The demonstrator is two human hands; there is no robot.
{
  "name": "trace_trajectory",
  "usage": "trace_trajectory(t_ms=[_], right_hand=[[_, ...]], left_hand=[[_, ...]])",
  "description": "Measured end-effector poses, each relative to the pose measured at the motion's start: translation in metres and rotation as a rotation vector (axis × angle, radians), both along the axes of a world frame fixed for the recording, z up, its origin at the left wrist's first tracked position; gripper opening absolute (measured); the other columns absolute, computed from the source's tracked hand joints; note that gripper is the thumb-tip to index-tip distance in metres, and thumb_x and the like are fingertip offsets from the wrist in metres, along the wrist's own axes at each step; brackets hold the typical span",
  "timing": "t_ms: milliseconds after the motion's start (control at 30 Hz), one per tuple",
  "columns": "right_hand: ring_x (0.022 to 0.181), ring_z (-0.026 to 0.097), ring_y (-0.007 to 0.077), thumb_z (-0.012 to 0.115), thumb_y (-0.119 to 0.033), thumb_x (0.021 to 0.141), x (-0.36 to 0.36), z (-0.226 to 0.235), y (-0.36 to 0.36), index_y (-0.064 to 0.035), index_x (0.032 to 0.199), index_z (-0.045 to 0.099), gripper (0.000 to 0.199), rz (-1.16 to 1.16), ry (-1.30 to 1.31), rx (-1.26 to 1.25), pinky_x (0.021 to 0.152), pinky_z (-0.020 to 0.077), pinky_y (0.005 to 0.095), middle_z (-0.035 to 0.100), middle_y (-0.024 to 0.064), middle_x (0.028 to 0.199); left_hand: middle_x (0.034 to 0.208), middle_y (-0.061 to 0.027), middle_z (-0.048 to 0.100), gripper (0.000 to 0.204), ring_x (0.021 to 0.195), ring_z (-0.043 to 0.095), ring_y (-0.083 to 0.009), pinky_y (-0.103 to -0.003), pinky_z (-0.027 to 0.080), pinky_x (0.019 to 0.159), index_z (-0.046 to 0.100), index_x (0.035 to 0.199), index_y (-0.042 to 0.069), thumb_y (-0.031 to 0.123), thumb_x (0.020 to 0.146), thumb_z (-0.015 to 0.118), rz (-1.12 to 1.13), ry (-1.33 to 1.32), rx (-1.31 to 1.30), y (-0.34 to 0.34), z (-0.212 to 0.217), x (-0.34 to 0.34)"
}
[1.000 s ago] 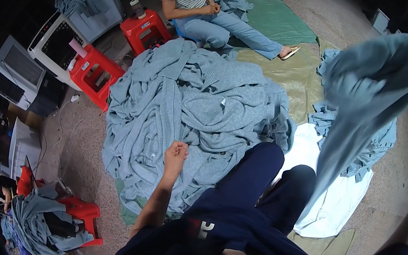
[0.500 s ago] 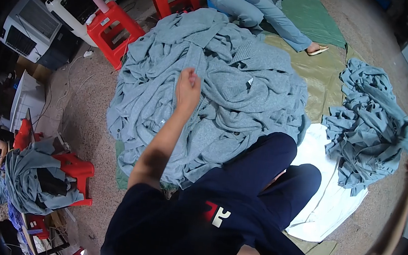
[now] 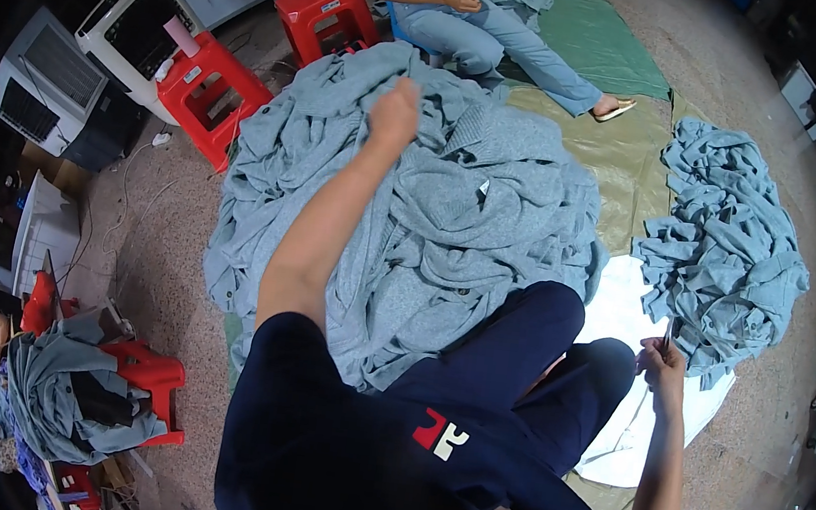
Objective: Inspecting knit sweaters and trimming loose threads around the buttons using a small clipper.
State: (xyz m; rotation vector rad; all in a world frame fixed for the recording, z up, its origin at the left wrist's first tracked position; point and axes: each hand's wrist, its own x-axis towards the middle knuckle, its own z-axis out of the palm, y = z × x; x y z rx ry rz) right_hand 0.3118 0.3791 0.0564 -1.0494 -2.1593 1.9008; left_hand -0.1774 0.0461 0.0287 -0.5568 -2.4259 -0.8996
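A large heap of grey-blue knit garments [image 3: 491,229] spreads in front of my crossed legs. My left hand [image 3: 396,115] is over the far part of this heap, smeared by motion; whether its fingers hold any cloth cannot be made out. Beside my knee at the right, my right hand [image 3: 662,367] is closed on a small dark pointed tool [image 3: 668,331], too small to tell its kind. Just beyond that hand lies a second, smaller pile of grey-blue garments [image 3: 727,241].
Another person [image 3: 456,9] sits beyond the heap, sandalled foot on the olive sheet [image 3: 622,184]. Red stools [image 3: 208,81] and boxy appliances [image 3: 61,79] stand at the far left. More garments [image 3: 76,383] drape a red stool at the left. A white sheet [image 3: 625,290] lies by my right knee.
My right hand has come in from the far right to beside my knee. The garment in the air there now lies on the right pile. My left hand has moved farther over the heap.
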Motion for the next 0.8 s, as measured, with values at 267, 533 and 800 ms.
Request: trace_trajectory(t_ms=[267,533,800], right_hand=[[0.075,0.058,0.011,0.05,-0.037,0.098,-0.088,0.022,-0.109,-0.0062,0.112,0.06,0.035,0.095,0.125,-0.287,0.07,0.0455,0.0222,0.063,0.0036,0.088],[0.086,0.057,0.009,0.069,-0.02,0.084,-0.079,0.011,-0.134,-0.0034,0.11,0.06,0.033,0.202,0.153,-0.43,0.082,0.0434,0.0221,0.062,-0.0016,0.095],[0.057,0.05,0.0064,0.06,-0.011,0.078,0.043,0.015,-0.054,-0.008,0.087,0.055,0.011,-0.33,0.451,-0.342,0.049,0.0381,0.0195,0.056,-0.0013,0.074]], left_hand=[[0.09,-0.0232,0.062,0.022,0.089,0.063,-0.0395,-0.042,0.05,0.074,0.057,0.109,-0.003,0.013,0.098,0.046,-1.108,-0.522,0.261,0.062,0.05,0.31],[0.085,-0.0166,0.064,0.021,0.081,0.065,-0.0313,-0.038,0.049,0.069,0.057,0.101,-0.001,0.019,0.098,0.053,-1.795,-1.006,0.211,0.064,0.068,0.395],[0.106,-0.0135,0.062,0.036,0.103,0.056,-0.0343,-0.045,0.041,0.094,0.059,0.111,0.006,0.02,0.079,0.07,-0.933,-0.046,0.121,0.055,0.068,0.299]])
